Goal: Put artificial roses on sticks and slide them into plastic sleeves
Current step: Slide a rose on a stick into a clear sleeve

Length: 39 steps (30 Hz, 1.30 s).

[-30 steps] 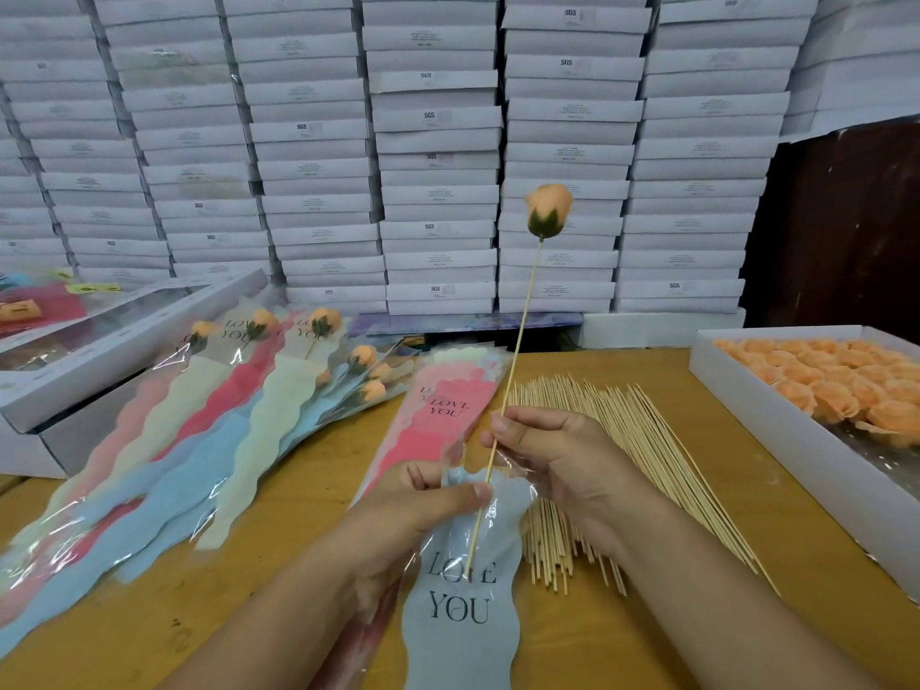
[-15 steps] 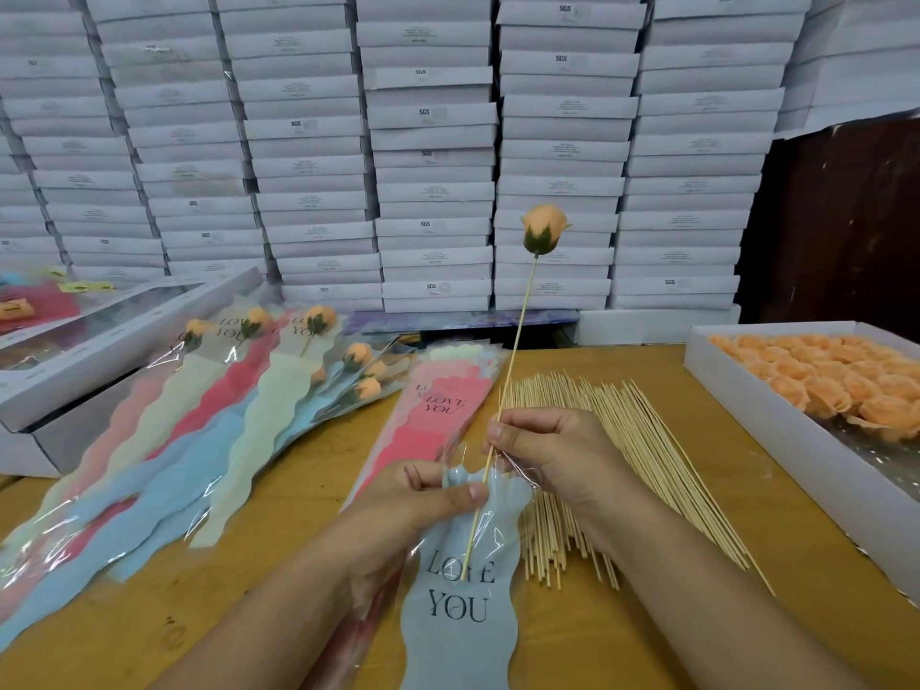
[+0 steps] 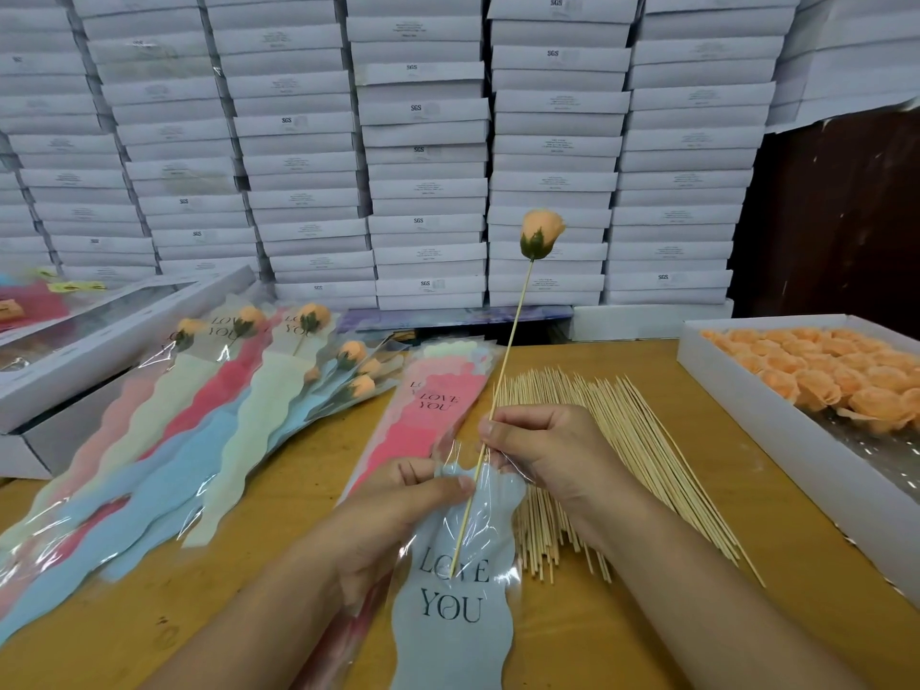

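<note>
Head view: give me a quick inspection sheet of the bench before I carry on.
Surface: wooden table, partly bare.
Job's things: rose on stick, lower end inside blue sleeve; loose sticks; box of roses; empty sleeves; finished sleeved roses.
Clutter: windowed boxes at left.
Grippers: left hand pinches the sleeve mouth; right hand pinches the stick.
Cables: nothing seen.
Surroundings: stacked white boxes behind.
</note>
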Motion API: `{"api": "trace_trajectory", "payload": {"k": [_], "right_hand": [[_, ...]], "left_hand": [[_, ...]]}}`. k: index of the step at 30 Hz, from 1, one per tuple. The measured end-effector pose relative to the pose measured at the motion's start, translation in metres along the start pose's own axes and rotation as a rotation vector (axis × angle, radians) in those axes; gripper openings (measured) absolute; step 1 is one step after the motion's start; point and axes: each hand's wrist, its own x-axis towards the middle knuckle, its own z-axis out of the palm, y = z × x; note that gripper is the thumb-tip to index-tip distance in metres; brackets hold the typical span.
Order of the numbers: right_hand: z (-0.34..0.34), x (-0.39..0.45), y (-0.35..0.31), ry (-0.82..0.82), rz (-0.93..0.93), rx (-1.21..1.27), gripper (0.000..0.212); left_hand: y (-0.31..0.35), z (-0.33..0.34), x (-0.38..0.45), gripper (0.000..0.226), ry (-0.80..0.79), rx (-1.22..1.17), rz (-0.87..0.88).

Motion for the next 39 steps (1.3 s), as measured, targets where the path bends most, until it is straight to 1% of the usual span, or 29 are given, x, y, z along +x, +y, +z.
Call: {"api": "trace_trajectory", "payload": {"k": [5,9,12,15,19,21,23,27,29,31,32,34,36,39], "right_hand": [[-0.001,0.0,0.001,0.005,-0.004,-0.008,0.018],[-0.001,0.001,0.002,0.027,-0.002,0.017,0.008],[-0.001,0.002,0.002,0.027,0.004,0.014,0.007],[0.0,0.002,0.002,0.029,0.002,0.017,0.01],[-0.002,0.002,0.002,0.028,-0.02,0.004,0.014],[-0.002,0.002,0.002,0.026,-0.024,0.004,0.015],[-0.002,0.002,0.002,0.021,-0.035,-0.005,0.02],[-0.001,0.002,0.001,0.002,-0.092,-0.035,0.029],[-0.002,0.002,0.002,0.013,-0.107,-0.029,0.028],[-0.003,0.003,0.002,0.014,-0.119,-0.036,0.03],[-0.003,0.003,0.002,0.009,-0.124,-0.042,0.031],[-0.002,0.003,0.002,0.009,-0.123,-0.041,0.03],[-0.002,0.004,0.003,0.012,-0.117,-0.027,0.028],[-0.001,0.004,0.004,0.012,-0.107,-0.031,0.027]], "left_hand": [[-0.002,-0.003,0.001,0.019,-0.015,0.022,0.016],[-0.002,-0.004,0.002,0.022,-0.015,0.011,0.016],[-0.002,-0.004,0.003,0.021,-0.012,0.016,0.028],[-0.003,-0.004,0.003,0.013,-0.026,-0.006,0.032],[-0.001,-0.001,0.004,0.016,-0.018,-0.045,0.032],[0.0,0.001,0.004,0.016,0.014,-0.049,0.039],[-0.002,0.0,0.006,0.015,0.05,-0.059,0.036],[-0.006,-0.005,0.01,0.024,0.054,-0.076,0.057],[-0.008,-0.007,0.012,0.038,0.06,-0.036,0.099],[-0.009,-0.008,0.013,0.055,0.121,0.046,0.165],[-0.009,-0.008,0.013,0.059,0.146,0.082,0.199],[-0.009,-0.006,0.012,0.062,0.156,0.126,0.274],[-0.009,-0.005,0.012,0.059,0.141,0.172,0.341],[-0.008,-0.004,0.01,0.053,0.128,0.236,0.388]]}}
